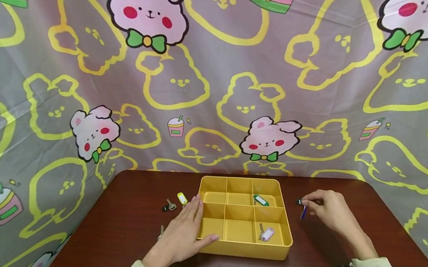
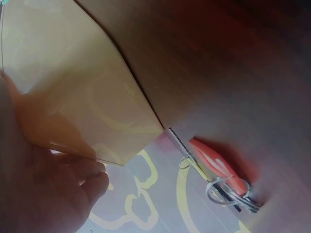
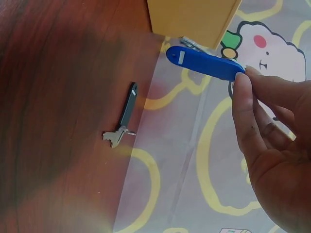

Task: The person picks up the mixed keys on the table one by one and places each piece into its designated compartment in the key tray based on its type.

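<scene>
My right hand (image 1: 328, 209) pinches a blue key tag (image 3: 206, 64) between thumb and fingertips, to the right of the yellow divided tray (image 1: 242, 249). A metal key partly shows behind that tag in the right wrist view. Close by on the table lies a black key tag (image 3: 128, 109) with a key. My left hand (image 1: 180, 232) rests on the tray's left side, fingers straight, thumb over the front rim. Inside the tray, a green key tag (image 1: 261, 200) lies in the back right compartment. A pale lilac key tag (image 1: 267, 234) with a key is in the front right one.
Left of the tray lie a yellow key tag (image 1: 182, 198), a black-tagged key (image 1: 170, 206) and another key (image 1: 161, 232), partly hidden by my left hand. A red key tag (image 2: 221, 167) shows in the left wrist view. Patterned cloth (image 1: 209, 106) hangs behind the table.
</scene>
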Demonstrator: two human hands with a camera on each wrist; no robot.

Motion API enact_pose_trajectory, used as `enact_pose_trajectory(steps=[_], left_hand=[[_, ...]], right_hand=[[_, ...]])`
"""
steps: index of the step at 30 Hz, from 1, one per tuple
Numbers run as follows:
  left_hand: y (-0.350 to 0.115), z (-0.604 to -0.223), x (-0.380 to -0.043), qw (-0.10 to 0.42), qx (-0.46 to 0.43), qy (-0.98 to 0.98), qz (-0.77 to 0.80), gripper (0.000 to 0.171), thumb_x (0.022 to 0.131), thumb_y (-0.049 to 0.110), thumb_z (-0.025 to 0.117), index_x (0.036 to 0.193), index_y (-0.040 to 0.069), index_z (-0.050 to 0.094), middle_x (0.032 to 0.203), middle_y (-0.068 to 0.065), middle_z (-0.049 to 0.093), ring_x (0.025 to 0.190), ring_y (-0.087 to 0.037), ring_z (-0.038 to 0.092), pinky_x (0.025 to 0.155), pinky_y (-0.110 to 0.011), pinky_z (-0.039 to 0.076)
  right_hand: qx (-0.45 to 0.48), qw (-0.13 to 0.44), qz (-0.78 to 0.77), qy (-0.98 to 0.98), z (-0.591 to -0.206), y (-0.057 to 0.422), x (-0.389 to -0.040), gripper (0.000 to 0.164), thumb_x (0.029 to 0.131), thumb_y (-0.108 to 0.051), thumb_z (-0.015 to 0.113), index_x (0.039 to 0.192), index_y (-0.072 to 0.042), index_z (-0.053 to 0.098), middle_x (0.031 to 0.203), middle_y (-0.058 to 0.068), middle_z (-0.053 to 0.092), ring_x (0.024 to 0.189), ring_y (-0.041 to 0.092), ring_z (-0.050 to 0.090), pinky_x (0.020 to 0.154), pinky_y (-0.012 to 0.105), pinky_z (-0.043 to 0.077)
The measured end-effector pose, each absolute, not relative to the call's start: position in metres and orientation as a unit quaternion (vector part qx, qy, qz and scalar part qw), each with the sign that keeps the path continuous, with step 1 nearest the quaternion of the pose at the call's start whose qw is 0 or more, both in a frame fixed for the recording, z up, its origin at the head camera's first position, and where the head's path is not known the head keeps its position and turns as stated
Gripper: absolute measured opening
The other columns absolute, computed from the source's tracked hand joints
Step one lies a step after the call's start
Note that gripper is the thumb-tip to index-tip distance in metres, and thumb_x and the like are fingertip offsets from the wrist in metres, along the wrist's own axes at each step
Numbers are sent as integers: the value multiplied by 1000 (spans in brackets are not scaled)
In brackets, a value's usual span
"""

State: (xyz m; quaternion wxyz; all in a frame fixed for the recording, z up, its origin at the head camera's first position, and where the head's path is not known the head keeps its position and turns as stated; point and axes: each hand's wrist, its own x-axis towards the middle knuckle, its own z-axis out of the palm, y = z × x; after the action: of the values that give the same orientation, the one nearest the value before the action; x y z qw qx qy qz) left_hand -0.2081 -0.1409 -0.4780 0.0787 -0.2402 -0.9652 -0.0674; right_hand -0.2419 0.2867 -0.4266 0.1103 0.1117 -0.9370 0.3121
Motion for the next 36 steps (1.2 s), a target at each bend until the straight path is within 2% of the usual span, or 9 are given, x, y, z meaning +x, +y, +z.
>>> enact_pose_trajectory(steps=[5, 12, 18, 22, 27, 34, 36], left_hand=[[-141, -478, -208, 80, -240, -965, -69, 102, 100, 74, 46, 164, -2, 26, 176, -21, 17, 164, -34, 19, 130, -48, 32], [-141, -478, -208, 76, -237, -966, -72, 103, 100, 75, 45, 165, -2, 25, 176, -21, 17, 165, -34, 18, 130, -48, 32], [-141, -478, -208, 73, -239, -965, -76, 103, 100, 75, 45, 165, -2, 26, 175, -22, 18, 165, -34, 19, 130, -49, 32], [-141, -477, -208, 72, -237, -966, -77, 103, 100, 76, 45, 164, -3, 27, 175, -22, 19, 165, -34, 18, 130, -49, 32], [-141, -477, -208, 72, -236, -966, -75, 103, 100, 75, 45, 164, -3, 26, 175, -22, 18, 165, -34, 18, 131, -49, 31], [-141, -478, -208, 81, -239, -965, -68, 104, 100, 75, 46, 164, -4, 27, 175, -23, 19, 164, -35, 20, 130, -49, 32], [-141, -478, -208, 83, -240, -965, -64, 104, 100, 75, 46, 164, -4, 27, 175, -23, 20, 164, -35, 20, 130, -49, 32]], right_hand=[[106, 115, 325, -933, -424, 283, -242, 8, 96, -9, 75, 98, -6, 82, 82, 3, 76, 67, 11, 66, 56, 21, 51], [104, 129, 338, -927, -421, 281, -243, 9, 97, -13, 75, 99, -8, 83, 82, 2, 77, 65, 9, 65, 52, 22, 48], [95, 125, 347, -925, -419, 280, -242, 12, 99, -17, 73, 102, -9, 82, 77, 7, 76, 55, 10, 60, 46, 25, 47], [93, 130, 349, -923, -417, 279, -241, 13, 100, -19, 72, 102, -10, 81, 71, 5, 73, 48, 8, 54, 43, 26, 46], [87, 132, 356, -921, -415, 278, -240, 18, 102, -25, 71, 105, -10, 81, 72, 5, 71, 43, 10, 50, 41, 27, 43], [92, 149, 359, -917, -412, 274, -241, 20, 100, -26, 73, 106, -9, 82, 80, 6, 78, 55, 4, 62, 41, 27, 45], [92, 153, 361, -915, -411, 273, -242, 18, 100, -26, 74, 105, -10, 82, 80, 8, 79, 52, 4, 61, 40, 27, 44]])
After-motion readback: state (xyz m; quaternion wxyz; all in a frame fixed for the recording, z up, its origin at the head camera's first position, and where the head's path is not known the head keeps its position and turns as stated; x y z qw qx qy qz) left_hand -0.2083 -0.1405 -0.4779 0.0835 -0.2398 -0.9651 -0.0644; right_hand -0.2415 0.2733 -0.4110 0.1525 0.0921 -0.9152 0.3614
